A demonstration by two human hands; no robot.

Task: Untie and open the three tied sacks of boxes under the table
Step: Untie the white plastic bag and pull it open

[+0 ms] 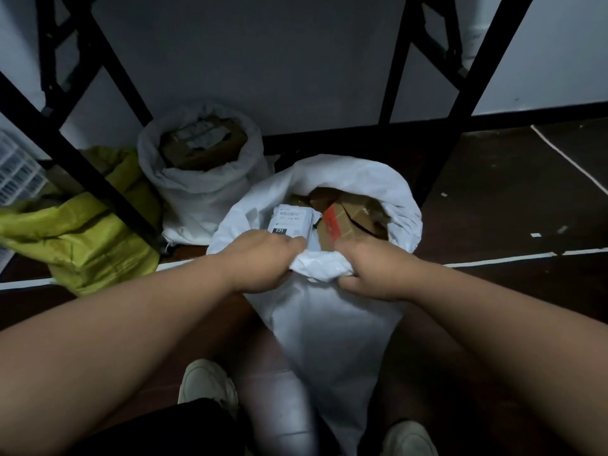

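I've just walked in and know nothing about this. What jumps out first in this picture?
Two bare hands, the left hand and the right hand, grip the near rim of a big white sack in the middle, its mouth open on cardboard boxes. Behind it to the left stands a second white sack, also open, and a yellow-green sack slumps at far left.

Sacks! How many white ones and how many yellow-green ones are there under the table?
White sacks: 2, the near white sack whose rim both hands hold, left hand and right hand, and the far white sack by the wall.
Yellow-green sacks: 1, the yellow-green sack on the left.
Total: 3 sacks.
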